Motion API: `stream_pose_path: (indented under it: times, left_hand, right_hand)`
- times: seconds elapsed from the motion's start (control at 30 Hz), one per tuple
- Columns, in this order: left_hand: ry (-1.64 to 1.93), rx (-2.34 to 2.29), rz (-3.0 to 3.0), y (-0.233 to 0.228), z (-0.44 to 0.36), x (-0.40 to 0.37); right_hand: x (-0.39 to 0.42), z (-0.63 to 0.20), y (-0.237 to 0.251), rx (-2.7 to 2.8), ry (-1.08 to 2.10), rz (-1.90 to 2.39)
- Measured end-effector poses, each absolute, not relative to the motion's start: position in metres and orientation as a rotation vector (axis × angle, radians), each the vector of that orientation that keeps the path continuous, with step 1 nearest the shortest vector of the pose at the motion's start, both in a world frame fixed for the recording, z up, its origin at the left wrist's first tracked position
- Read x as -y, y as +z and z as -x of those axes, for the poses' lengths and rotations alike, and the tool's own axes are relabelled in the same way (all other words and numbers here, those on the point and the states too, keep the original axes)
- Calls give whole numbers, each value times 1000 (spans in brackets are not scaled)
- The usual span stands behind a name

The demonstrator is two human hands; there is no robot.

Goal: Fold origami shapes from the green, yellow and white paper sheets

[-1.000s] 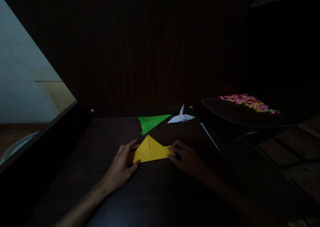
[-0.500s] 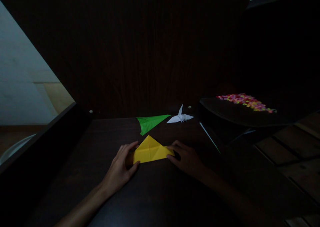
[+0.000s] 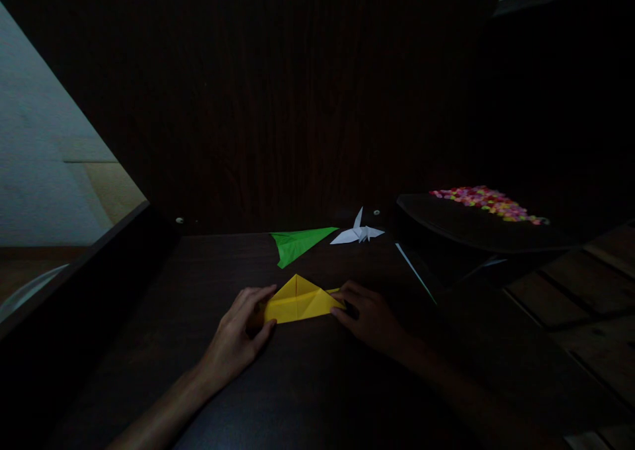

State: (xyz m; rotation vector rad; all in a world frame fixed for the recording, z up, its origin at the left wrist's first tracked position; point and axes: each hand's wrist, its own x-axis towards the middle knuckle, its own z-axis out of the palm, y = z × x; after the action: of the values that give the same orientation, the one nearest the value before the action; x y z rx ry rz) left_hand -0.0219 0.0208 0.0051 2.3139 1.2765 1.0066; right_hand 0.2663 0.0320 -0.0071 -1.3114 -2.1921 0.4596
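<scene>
A folded yellow paper, triangular with a peak at its far side, lies on the dark wooden table. My left hand grips its left corner with thumb and fingers. My right hand pinches its right corner. Beyond it lie a green folded paper plane and a white paper crane.
A dark tray at the right carries a strip of small colourful pieces. A thin pale stick leans by it. A dark wooden panel rises behind the table. A raised dark edge runs along the left side.
The yellow paper's peak has dropped lower and the shape looks flatter. Both hands stay at its corners.
</scene>
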Motion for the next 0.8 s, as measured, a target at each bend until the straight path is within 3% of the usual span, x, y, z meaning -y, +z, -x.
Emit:
stream_pose_path:
  times: [0.8]
  left_hand:
    - [1044, -1317, -2255, 5, 32, -27]
  right_hand:
    - [-35, -269, -5, 2035, 658, 1339]
